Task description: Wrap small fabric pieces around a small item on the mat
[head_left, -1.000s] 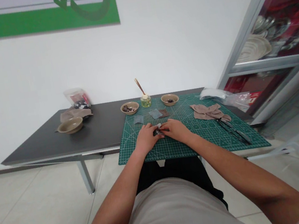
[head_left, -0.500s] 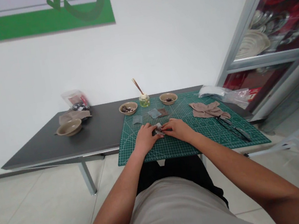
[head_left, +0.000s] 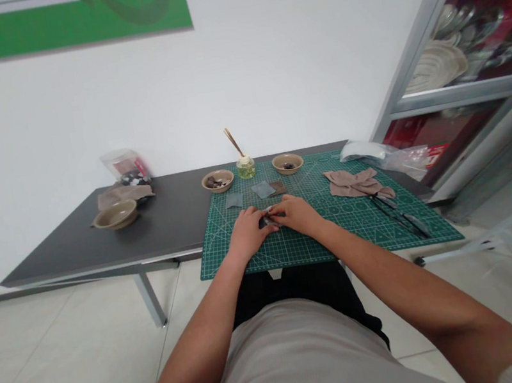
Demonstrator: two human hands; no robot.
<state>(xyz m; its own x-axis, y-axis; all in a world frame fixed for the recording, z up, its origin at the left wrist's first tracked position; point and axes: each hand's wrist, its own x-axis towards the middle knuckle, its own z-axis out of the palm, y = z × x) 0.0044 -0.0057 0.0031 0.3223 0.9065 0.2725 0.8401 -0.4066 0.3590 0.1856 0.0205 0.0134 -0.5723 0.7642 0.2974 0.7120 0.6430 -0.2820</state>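
Over the green cutting mat (head_left: 241, 255), my left hand (head_left: 248, 235) and my right hand (head_left: 296, 214) meet with bent fingers. Between their fingertips is a small grey piece (head_left: 270, 217), mostly covered, so its kind cannot be told. Both hands pinch it, one from each side. Just beyond them lie thin flat squares: a blue-grey one (head_left: 234, 201) at left, another blue-grey square (head_left: 263, 190) in the middle, and a brown square (head_left: 278, 187) partly under it.
Farther back stand a bowl of dark lumps (head_left: 218, 181), a glass jar with sticks (head_left: 245, 166) and a second bowl (head_left: 288, 164). A brown cloth (head_left: 356, 182) and black-framed glasses (head_left: 400, 215) lie at right. Another bowl (head_left: 116, 215) sits on the dark table (head_left: 168, 225) at left.
The fingers have closed further over the small grey piece, and less of it shows. The whole view has shifted slightly; the things on the table stay in place.
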